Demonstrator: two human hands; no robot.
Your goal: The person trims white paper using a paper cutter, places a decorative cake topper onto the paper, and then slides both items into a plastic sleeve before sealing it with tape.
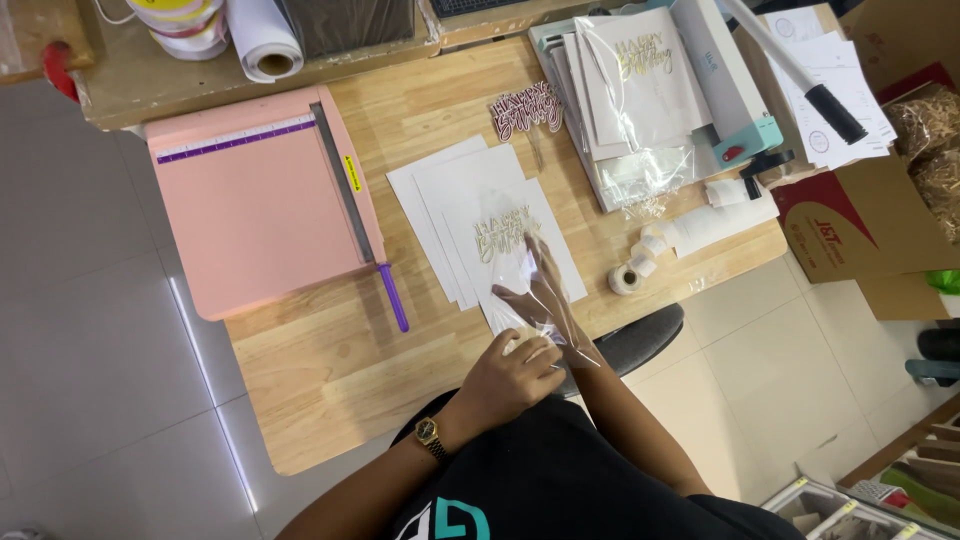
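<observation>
Left hand (510,375): my fingers pinch the glossy clear sleeve's (540,300) near edge.
Right hand (535,290): flat, slid inside the crinkly sleeve.
Sleeve: over stiff white cards (450,195) bearing a gold cutout topper (503,233), on grained wooden table (330,350).

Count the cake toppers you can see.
3: a gold one on the white cards by the hands, a pink one on bare table, a gold one bagged on the stack; more may be hidden.

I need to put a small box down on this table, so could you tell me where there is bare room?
Bare wood lies at the near left of the table, below the pink paper cutter and left of the left hand. A narrow strip separates the cutter from the white cards. The far right is crowded by stacked bagged cards and tape rolls.
</observation>
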